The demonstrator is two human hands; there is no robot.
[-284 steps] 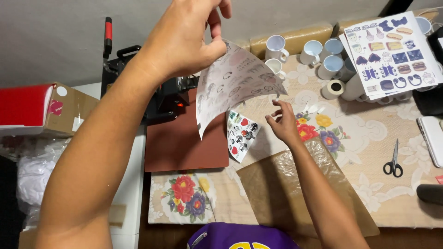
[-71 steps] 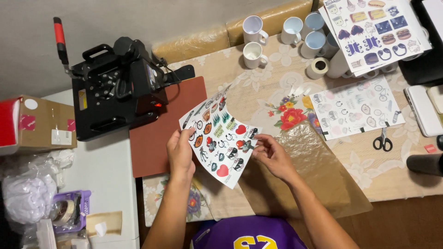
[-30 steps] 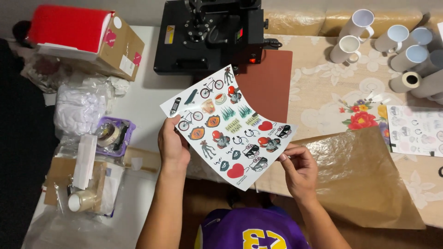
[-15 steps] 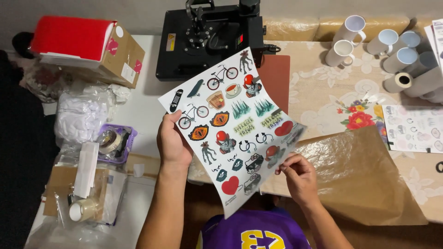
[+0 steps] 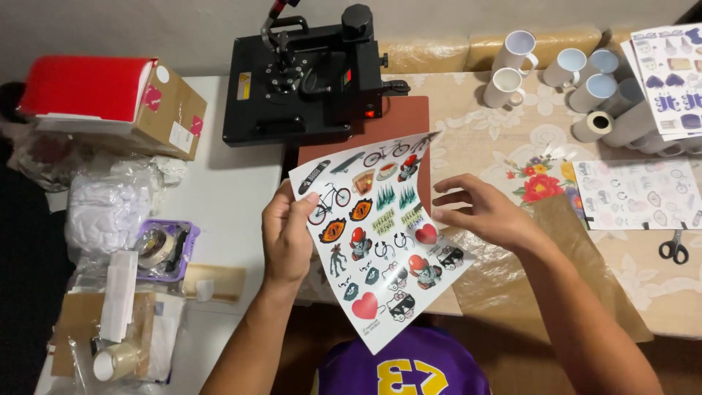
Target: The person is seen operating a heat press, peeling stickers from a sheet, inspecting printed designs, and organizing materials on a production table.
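Above the front edge of the table [image 5: 512, 146], a sheet of printed stickers [image 5: 380, 241] is held up and tilted toward the person's face, its printed side up, which looks like a way of reading the small pictures rather than resting the sheet anywhere. The left hand [image 5: 287, 238] carries it alone: the thumb lies across the printed face near the left edge and the fingers curl behind, pinching the sheet so that it stands clear of the table. The right hand [image 5: 482, 212] is spread loosely, its fingers [image 5: 450, 197] parted and extended toward the sheet's right edge; whether the fingertips touch the paper or hover just beside it cannot be told. Behind the sheet stands a black heat press [image 5: 307, 73] with its brown lower plate [image 5: 398, 117] exposed, and a brown paper sheet [image 5: 541, 278] lies flat on the flowered cloth under the right forearm. Well apart to the right lie another printed sheet [image 5: 636, 194], a pair of scissors [image 5: 673, 247] and a cluster of white mugs [image 5: 556, 69].
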